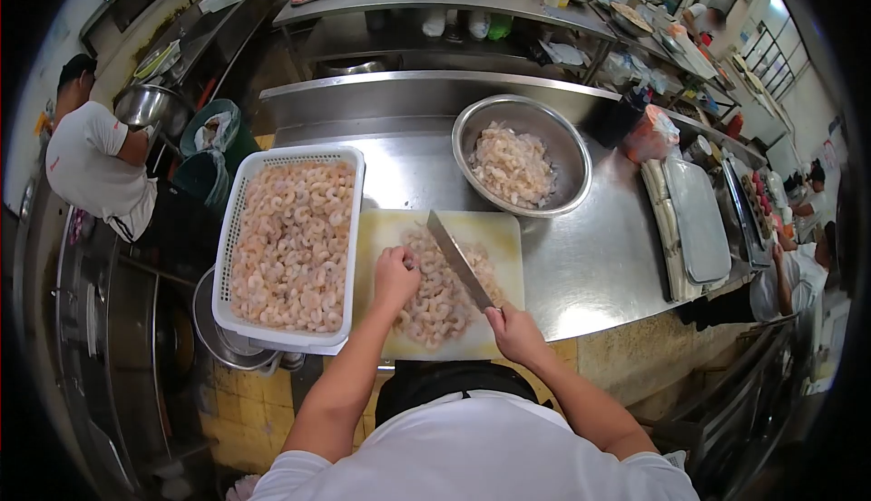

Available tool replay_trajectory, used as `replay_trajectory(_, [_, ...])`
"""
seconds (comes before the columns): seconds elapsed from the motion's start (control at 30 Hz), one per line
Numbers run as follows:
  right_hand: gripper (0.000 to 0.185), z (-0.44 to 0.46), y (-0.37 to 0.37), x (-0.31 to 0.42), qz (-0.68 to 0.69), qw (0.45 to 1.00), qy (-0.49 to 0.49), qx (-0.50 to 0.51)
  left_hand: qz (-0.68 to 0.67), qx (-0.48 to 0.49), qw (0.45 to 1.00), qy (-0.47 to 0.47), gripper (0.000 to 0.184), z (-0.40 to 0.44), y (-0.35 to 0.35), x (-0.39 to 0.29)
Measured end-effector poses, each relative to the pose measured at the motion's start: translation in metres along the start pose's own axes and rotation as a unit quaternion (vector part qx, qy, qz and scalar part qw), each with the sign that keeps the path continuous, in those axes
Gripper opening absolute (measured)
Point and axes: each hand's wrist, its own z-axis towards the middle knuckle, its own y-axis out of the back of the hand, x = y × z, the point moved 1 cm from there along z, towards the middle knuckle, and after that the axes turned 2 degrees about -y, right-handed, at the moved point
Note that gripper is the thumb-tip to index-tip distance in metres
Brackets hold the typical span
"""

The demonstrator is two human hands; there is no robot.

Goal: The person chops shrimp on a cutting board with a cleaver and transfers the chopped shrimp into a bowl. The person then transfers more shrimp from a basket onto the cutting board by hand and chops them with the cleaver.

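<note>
A knife point(461, 262) is held by its handle in my right hand point(517, 332), its blade slanting up and left over the shrimp on the cutting board point(504, 229). Peeled shrimp point(434, 306) lie in a pile on the board. At the pile's left side is my left hand point(397, 279), its fingers curled together; what they hold, if anything, is too small to make out. A white perforated basket point(357, 201) full of shrimp stands left of the board. Behind the board, a metal bowl point(581, 161) holds cut shrimp pieces point(513, 165).
Stacked trays point(697, 220) lie at the right of the steel table point(581, 274), with a plastic bag point(650, 133) and a dark bottle point(621, 118) behind them. A person point(100, 152) stands at the left. Another person point(789, 279) is at the right.
</note>
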Motion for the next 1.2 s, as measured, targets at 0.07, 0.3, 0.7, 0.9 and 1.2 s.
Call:
replay_trajectory(0.07, [0.044, -0.011, 0.025, 0.022, 0.010, 0.999, -0.041, -0.002, -0.064, 0.040, 0.997, 0.012, 0.015, -0.004, -0.002, -0.008])
replay_trajectory(0.3, [0.045, 0.005, -0.009, -0.026, -0.069, 0.997, -0.023, -0.025, -0.051, 0.050, 0.995, -0.067, 0.022, -0.029, -0.009, -0.024])
replay_trajectory(0.7, [0.044, 0.009, 0.000, 0.029, -0.002, 0.998, 0.044, -0.044, 0.005, -0.020, 0.995, -0.100, 0.050, -0.070, -0.003, 0.002])
replay_trajectory(0.9, [0.044, 0.028, -0.024, -0.006, -0.055, 0.998, 0.021, 0.028, -0.007, -0.058, 0.991, -0.119, 0.051, -0.077, -0.005, 0.004])
replay_trajectory(1.2, [0.051, 0.031, -0.036, 0.006, -0.088, 0.995, 0.030, 0.024, 0.002, -0.074, 0.991, -0.114, 0.063, -0.091, -0.002, 0.008])
